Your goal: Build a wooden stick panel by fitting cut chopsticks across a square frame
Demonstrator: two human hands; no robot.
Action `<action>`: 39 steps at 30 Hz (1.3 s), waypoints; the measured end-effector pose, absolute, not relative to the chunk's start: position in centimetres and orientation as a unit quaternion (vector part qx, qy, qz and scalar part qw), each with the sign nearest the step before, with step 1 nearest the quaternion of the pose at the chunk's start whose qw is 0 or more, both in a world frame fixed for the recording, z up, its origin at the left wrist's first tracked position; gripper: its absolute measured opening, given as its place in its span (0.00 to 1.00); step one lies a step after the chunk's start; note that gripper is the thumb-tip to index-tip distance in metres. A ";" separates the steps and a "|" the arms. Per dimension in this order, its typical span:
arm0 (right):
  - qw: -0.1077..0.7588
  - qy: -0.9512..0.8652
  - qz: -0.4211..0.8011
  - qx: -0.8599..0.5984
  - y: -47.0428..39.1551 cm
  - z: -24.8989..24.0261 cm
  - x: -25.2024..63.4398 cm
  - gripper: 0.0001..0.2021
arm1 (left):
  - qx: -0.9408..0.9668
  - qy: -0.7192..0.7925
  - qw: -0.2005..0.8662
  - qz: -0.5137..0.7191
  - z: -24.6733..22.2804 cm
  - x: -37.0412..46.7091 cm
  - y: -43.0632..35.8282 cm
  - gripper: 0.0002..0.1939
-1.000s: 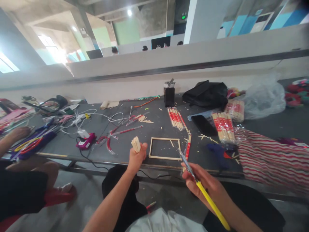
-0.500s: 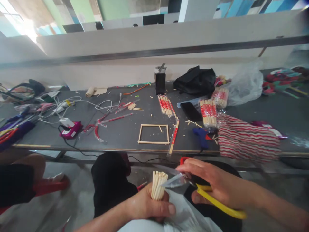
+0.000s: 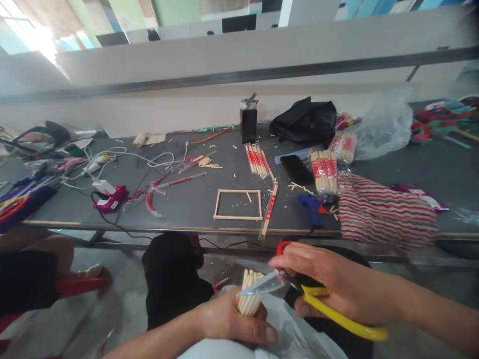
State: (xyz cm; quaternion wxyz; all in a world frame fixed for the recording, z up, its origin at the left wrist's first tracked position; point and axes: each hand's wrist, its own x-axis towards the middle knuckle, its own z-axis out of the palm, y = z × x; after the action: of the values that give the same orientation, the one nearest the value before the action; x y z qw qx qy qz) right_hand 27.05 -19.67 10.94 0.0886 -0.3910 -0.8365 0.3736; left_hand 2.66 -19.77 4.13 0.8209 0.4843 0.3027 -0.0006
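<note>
In my left hand (image 3: 239,319) is a bundle of thin pale wooden sticks (image 3: 250,305), held upright with my fingers wrapped around the lower part. My right hand (image 3: 329,284) grips a pair of scissors (image 3: 344,319) with red and yellow handles. A pale, pointed blade (image 3: 264,284) reaches left from them and crosses in front of the sticks' upper part; I cannot tell whether it touches them. Clear plastic (image 3: 284,319) lies over my lap beneath both hands. On the table ahead lies a rectangular stick frame (image 3: 238,218).
Near the table's front edge are a wrapped stick pack (image 3: 270,209), a blue glue gun (image 3: 312,209) and striped cloth (image 3: 385,212). Farther back lie more packed sticks (image 3: 324,172), a phone (image 3: 296,169) and a black bag (image 3: 305,122). Cables (image 3: 127,154) run left; another person's leg (image 3: 56,249) shows there.
The scissors' blade has moved left across the front of the sticks. My left hand and the bundle have shifted slightly right and down.
</note>
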 end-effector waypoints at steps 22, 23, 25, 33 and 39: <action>0.009 -0.878 0.302 -0.371 -20.2 10.6 27.3 0.16 | 0.498 0.306 0.810 -0.039 4.0 3.1 -20.5 0.27; 0.003 -0.881 0.297 -0.368 -20.2 10.5 27.4 0.17 | 0.496 0.310 0.810 -0.041 4.0 3.1 -20.6 0.28; 0.003 -0.885 0.290 -0.364 -20.2 10.3 27.5 0.17 | 0.495 0.317 0.808 -0.041 4.1 3.1 -20.5 0.27; 0.115 -0.818 0.381 -0.416 -19.9 9.8 27.6 0.13 | 0.508 0.309 0.804 -0.023 4.2 3.1 -19.9 0.25; 0.078 -0.828 0.371 -0.413 -20.4 9.8 28.5 0.19 | 0.478 0.318 0.818 -0.016 4.1 3.3 -19.8 0.26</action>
State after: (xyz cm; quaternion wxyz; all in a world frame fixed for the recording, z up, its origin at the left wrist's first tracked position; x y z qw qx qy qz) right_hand 28.49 -20.41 9.76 0.0782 -0.4126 -0.8283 0.3710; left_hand 3.29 -19.80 4.10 0.8183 0.4783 0.3184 -0.0161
